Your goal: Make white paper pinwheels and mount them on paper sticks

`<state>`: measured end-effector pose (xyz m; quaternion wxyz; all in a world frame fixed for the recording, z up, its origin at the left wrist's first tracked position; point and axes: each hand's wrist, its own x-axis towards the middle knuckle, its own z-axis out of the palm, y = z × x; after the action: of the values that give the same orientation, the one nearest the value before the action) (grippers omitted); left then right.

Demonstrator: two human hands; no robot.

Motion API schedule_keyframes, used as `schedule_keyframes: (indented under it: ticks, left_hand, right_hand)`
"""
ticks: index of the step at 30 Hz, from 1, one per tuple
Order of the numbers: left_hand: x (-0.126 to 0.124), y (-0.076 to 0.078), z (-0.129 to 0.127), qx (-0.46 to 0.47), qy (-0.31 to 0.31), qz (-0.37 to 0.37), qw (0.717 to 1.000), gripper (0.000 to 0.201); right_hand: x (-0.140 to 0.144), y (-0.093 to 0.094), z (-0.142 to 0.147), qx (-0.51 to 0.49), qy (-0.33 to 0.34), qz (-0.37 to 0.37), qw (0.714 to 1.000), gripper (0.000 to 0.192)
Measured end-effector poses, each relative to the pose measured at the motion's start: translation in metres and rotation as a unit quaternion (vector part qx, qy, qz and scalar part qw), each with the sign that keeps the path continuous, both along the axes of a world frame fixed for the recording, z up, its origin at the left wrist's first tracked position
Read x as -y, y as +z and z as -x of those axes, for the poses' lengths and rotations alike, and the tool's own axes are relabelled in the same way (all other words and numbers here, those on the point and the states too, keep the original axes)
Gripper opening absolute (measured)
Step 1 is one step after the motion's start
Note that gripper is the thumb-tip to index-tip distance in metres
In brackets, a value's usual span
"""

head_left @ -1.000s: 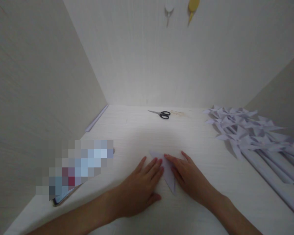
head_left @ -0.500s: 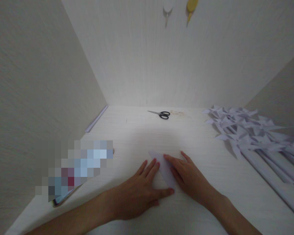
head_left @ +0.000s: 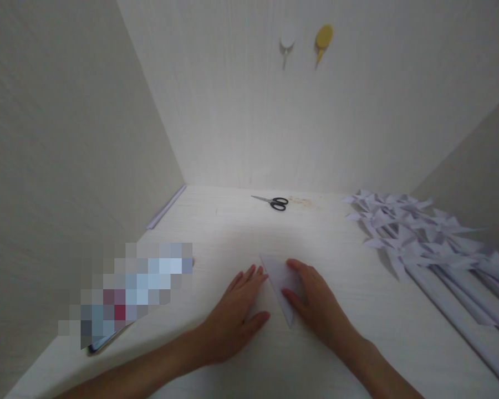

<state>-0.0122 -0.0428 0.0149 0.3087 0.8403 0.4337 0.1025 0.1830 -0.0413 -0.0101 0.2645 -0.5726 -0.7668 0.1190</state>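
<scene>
A small white folded paper triangle (head_left: 280, 282) lay flat on the pale wooden surface (head_left: 241, 233), and it is the landmark here. Its wide end was far from the person, and its sharp tip pointed back toward the person, so its long line ran away from the body and leaned a little to one side. The left hand (head_left: 237, 313) lay flat just to the left of the triangle, fingers spread and loose, thumb stretched out toward the sharp tip; it looked to be beside the paper's left edge, but whether it touched could not be told. The right hand (head_left: 316, 305) was on the triangle's right side, with its fingertips (head_left: 293, 265) pressing down on the paper. It was not clenched and not pinching anything, only pushing flat. So the right hand was the nearer one, already on the paper. Far behind the triangle, near the back wall, lay a pair of black-handled scissors (head_left: 274, 202). Well to the right of the triangle sat a heap of white paper pinwheels on long rolled paper sticks (head_left: 419, 238). To the left of the triangle, near the surface's edge, was a blurred-out flat thing (head_left: 128, 288). High on the wall behind the triangle hung a white hook (head_left: 287, 40) and a yellow hook (head_left: 323, 39).
</scene>
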Motion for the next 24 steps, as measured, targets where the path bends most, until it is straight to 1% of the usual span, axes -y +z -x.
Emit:
schedule_keyframes:
  ticks: [2,3,5,7,8,10,11,12,13,14,15,16,17,18,19,20,21,22,24]
  left_hand:
    - [-0.004,0.000,-0.009,0.052,0.043,0.052,0.996,0.055]
    - [-0.007,0.000,-0.014,0.096,0.069,0.076,0.990,0.054]
    - [-0.013,0.000,-0.023,0.212,0.102,0.117,0.965,0.051]
    - [-0.018,0.001,-0.032,0.318,0.131,0.184,0.921,0.054]
    - [-0.020,0.002,-0.037,0.365,0.165,0.219,0.890,0.056]
    - [-0.022,0.003,-0.044,0.432,0.233,0.249,0.835,0.058]
    - [-0.022,0.003,-0.046,0.453,0.258,0.252,0.815,0.059]
    - [-0.023,0.002,-0.048,0.460,0.268,0.252,0.808,0.058]
    - [-0.024,0.000,-0.049,0.450,0.263,0.250,0.816,0.054]
    - [-0.024,-0.002,-0.049,0.424,0.249,0.238,0.837,0.048]
    - [-0.026,-0.004,-0.049,0.384,0.231,0.211,0.869,0.041]
    - [-0.027,-0.006,-0.048,0.341,0.219,0.165,0.899,0.033]
    - [-0.029,-0.007,-0.047,0.300,0.210,0.114,0.924,0.023]
    - [-0.031,-0.008,-0.045,0.266,0.205,0.070,0.939,0.013]
    - [-0.033,-0.008,-0.044,0.245,0.203,0.042,0.947,0.006]
    - [-0.035,-0.009,-0.042,0.236,0.200,0.033,0.950,0.010]
    - [-0.036,-0.009,-0.041,0.238,0.195,0.042,0.950,0.014]
    - [-0.038,-0.008,-0.041,0.251,0.191,0.057,0.947,0.014]
    - [-0.039,-0.008,-0.040,0.294,0.186,0.084,0.934,0.011]
  right_hand:
    - [0.000,0.002,0.001,-0.003,0.006,-0.003,1.000,0.042]
    - [-0.001,0.002,0.002,-0.005,0.007,-0.005,1.000,0.042]
    - [-0.001,0.003,0.002,-0.013,0.004,-0.010,1.000,0.043]
    - [-0.001,0.002,0.001,-0.028,-0.004,-0.013,1.000,0.045]
    - [-0.002,0.001,0.001,-0.038,-0.009,-0.012,0.999,0.046]
    - [-0.002,0.001,0.001,-0.059,-0.015,-0.009,0.998,0.048]
    - [-0.002,0.000,0.001,-0.070,-0.018,-0.009,0.997,0.048]
    - [-0.002,0.000,0.001,-0.081,-0.018,-0.011,0.996,0.048]
    - [-0.003,0.000,0.001,-0.092,-0.017,-0.014,0.996,0.048]
    - [-0.003,0.001,0.001,-0.102,-0.017,-0.017,0.995,0.047]
    - [-0.003,0.001,0.001,-0.111,-0.019,-0.017,0.993,0.046]
    - [-0.003,0.001,0.001,-0.119,-0.022,-0.014,0.993,0.046]
    - [-0.003,0.002,0.001,-0.125,-0.027,-0.009,0.992,0.045]
    - [-0.003,0.003,0.001,-0.131,-0.031,-0.001,0.991,0.046]
    - [-0.003,0.004,0.001,-0.137,-0.035,0.007,0.990,0.047]
    - [-0.003,0.006,0.001,-0.142,-0.038,0.016,0.989,0.047]
    - [-0.003,0.008,0.001,-0.147,-0.040,0.027,0.988,0.045]
    - [-0.003,0.010,0.001,-0.154,-0.041,0.044,0.986,0.039]
    - [-0.003,0.014,0.002,-0.181,-0.043,0.092,0.978,0.017]
